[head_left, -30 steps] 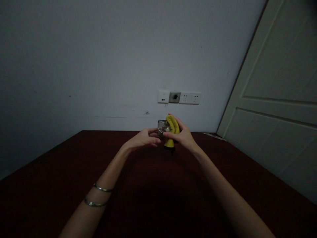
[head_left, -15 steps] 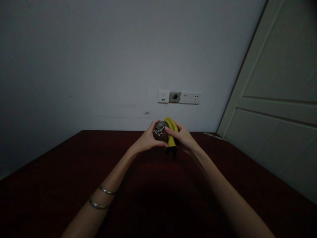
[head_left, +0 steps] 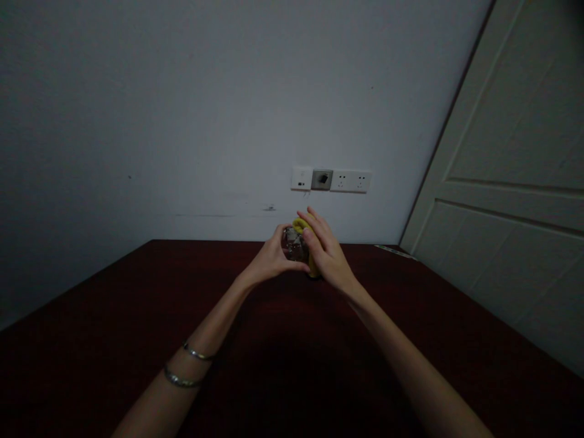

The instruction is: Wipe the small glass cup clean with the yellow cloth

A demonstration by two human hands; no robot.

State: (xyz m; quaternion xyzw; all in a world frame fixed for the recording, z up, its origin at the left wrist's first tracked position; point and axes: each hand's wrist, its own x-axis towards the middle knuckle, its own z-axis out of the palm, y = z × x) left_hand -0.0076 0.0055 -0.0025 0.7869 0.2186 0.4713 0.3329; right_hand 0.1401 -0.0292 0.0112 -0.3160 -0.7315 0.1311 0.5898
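Between my hands is a round, shiny, see-through piece that looks like glass [head_left: 294,244]; its exact kind is too dark to tell. My left hand [head_left: 272,255] curves around its left side, thumb below and fingers above. A yellow cloth [head_left: 301,225] lies against the right side and top of the glass piece. My right hand [head_left: 326,249] is closed over this cloth, pressing it to the glass, and hides most of it. Both hands are raised above the dark red tabletop [head_left: 274,340].
A pale wall [head_left: 219,121] stands behind the table, with a row of switches and sockets [head_left: 349,180] just above the hands. On the right is a light panelled door [head_left: 511,182]. A thin flat strip [head_left: 395,250] lies at the table's back right corner.
My right hand has turned over the yellow cloth and moved slightly left, with its fingers now above the glass piece. Less of the cloth shows. My left hand stays nearly in place.
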